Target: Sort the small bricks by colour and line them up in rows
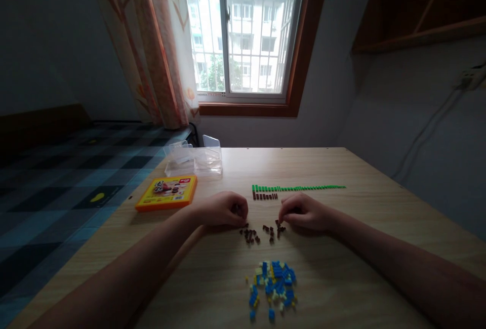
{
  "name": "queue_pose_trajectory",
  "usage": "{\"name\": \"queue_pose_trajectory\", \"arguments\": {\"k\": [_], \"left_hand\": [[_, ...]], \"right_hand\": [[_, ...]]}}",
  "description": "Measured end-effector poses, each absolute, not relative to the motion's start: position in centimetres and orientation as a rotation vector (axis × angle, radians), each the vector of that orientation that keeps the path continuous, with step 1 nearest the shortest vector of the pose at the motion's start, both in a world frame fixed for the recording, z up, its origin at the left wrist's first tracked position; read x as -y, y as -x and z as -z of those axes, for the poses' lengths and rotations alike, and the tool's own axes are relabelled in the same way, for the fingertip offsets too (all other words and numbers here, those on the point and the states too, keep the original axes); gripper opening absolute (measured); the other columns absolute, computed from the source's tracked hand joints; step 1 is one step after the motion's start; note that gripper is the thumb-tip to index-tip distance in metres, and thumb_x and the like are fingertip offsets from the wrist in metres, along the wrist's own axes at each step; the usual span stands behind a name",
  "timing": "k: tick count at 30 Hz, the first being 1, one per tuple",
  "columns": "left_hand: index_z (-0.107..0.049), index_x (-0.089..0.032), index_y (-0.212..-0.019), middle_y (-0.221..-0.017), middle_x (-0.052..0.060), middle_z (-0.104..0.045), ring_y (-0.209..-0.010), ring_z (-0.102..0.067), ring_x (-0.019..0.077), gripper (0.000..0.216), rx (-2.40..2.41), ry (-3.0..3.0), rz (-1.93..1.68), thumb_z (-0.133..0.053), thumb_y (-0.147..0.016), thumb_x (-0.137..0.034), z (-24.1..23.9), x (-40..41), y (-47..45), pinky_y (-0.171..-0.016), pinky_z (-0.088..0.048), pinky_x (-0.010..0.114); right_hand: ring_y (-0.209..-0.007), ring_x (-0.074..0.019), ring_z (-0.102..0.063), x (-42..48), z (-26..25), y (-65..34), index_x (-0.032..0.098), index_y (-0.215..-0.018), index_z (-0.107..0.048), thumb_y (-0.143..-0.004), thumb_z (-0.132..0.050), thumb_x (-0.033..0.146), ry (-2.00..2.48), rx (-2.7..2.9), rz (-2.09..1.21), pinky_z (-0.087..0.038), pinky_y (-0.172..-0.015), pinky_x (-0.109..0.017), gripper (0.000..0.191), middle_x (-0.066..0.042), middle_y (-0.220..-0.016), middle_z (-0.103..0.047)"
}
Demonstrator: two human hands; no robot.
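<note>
My left hand [227, 208] is closed, with thumb and fingertips bent down to the table at the upper edge of a loose pile of small brown building bricks [250, 235]. Whatever may be between those fingertips is too small to make out. To the right, my right hand [304, 212] pinches at a small brown building brick [278, 222] beside a second loose group of brown bricks [271, 233]. Beyond the hands, a short row of brown bricks [265, 197] lies in line under a long row of green bricks [292, 188].
Nearer me on the wooden table [197, 278] lies a pile of blue, yellow and cream bricks [277, 278]. An orange-yellow box [167, 193] sits at the left, with clear plastic cases [194, 162] behind it. A checked bed [76, 167] adjoins the left side.
</note>
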State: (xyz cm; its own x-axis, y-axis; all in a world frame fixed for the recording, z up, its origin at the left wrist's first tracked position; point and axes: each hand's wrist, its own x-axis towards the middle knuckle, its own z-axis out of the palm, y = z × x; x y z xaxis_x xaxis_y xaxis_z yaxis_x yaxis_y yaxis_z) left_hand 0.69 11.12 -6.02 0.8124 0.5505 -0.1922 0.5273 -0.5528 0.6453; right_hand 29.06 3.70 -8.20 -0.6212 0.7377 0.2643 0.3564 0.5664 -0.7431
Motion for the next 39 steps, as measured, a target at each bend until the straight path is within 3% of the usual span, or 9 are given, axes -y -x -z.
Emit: {"name": "queue_pose_trajectory", "arguments": {"k": [2,7,9,17,21,25,39], "left_hand": [[-0.066,-0.019,-0.082,-0.075,-0.002,-0.059,-0.069,-0.052,0.0135,0.02,-0.827,-2.274,-0.054,-0.071,-0.072,-0.035,5.9,-11.0,-0.8,-0.06,-0.038,0.024],[-0.06,-0.019,-0.081,-0.075,-0.003,-0.057,-0.068,-0.049,0.0135,0.024,-0.932,-2.325,-0.09,-0.071,-0.073,-0.039,5.5,-10.3,-1.3,-0.059,-0.035,0.024],[-0.059,-0.019,-0.079,-0.075,-0.003,-0.056,-0.067,-0.047,0.0135,0.024,-0.952,-2.342,-0.094,-0.07,-0.073,-0.039,5.4,-10.1,-1.4,-0.059,-0.035,0.025],[-0.057,-0.019,-0.08,-0.076,-0.003,-0.056,-0.069,-0.047,0.0142,0.024,-0.963,-2.326,-0.116,-0.07,-0.072,-0.037,5.4,-10.2,-1.3,-0.06,-0.035,0.025],[-0.057,-0.019,-0.079,-0.075,-0.003,-0.055,-0.068,-0.047,0.0141,0.023,-0.962,-2.301,-0.123,-0.069,-0.071,-0.036,5.4,-10.2,-1.3,-0.06,-0.036,0.025],[-0.057,-0.019,-0.079,-0.074,-0.003,-0.054,-0.068,-0.047,0.0139,0.022,-0.955,-2.296,-0.125,-0.069,-0.071,-0.036,5.5,-10.2,-1.3,-0.06,-0.036,0.025],[-0.054,-0.019,-0.072,-0.069,-0.004,-0.051,-0.066,-0.045,0.0135,0.022,-0.963,-2.296,-0.142,-0.069,-0.07,-0.035,5.8,-10.4,-1.5,-0.06,-0.035,0.025]], "right_hand": [[-0.07,-0.0144,-0.055,-3.9,8.2,-29.5,0.013,-0.089,-0.077,-0.088,-0.063,0.03,0.893,2.212,-0.989,-0.041,-0.065,-0.025,0.022,-0.003,-0.074,-0.064],[-0.057,-0.0082,-0.035,-4.2,8.7,-30.0,0.013,-0.093,-0.072,-0.083,-0.071,0.035,1.001,2.108,-1.193,-0.027,-0.052,-0.021,0.024,0.006,-0.063,-0.04],[-0.057,-0.0078,-0.034,-4.2,8.7,-30.0,0.013,-0.093,-0.068,-0.08,-0.073,0.033,1.013,2.1,-1.223,-0.026,-0.051,-0.02,0.024,0.007,-0.064,-0.038],[-0.062,-0.0087,-0.038,-4.2,8.1,-29.8,0.015,-0.082,-0.059,-0.078,-0.072,0.028,1.002,2.158,-1.174,-0.03,-0.054,-0.02,0.019,0.005,-0.069,-0.044],[-0.063,-0.0102,-0.047,-4.2,8.0,-29.7,0.014,-0.086,-0.069,-0.081,-0.069,0.027,0.992,2.203,-1.176,-0.035,-0.056,-0.021,0.014,0.002,-0.069,-0.055],[-0.075,-0.0152,-0.061,-4.3,8.0,-29.7,0.014,-0.088,-0.077,-0.084,-0.069,0.027,0.854,2.231,-1.117,-0.046,-0.07,-0.025,0.016,-0.005,-0.081,-0.07],[-0.073,-0.0138,-0.058,-5.1,8.0,-31.1,0.014,-0.085,-0.078,-0.08,-0.077,0.042,0.956,2.011,-1.381,-0.046,-0.067,-0.025,0.029,-0.004,-0.079,-0.067]]}}
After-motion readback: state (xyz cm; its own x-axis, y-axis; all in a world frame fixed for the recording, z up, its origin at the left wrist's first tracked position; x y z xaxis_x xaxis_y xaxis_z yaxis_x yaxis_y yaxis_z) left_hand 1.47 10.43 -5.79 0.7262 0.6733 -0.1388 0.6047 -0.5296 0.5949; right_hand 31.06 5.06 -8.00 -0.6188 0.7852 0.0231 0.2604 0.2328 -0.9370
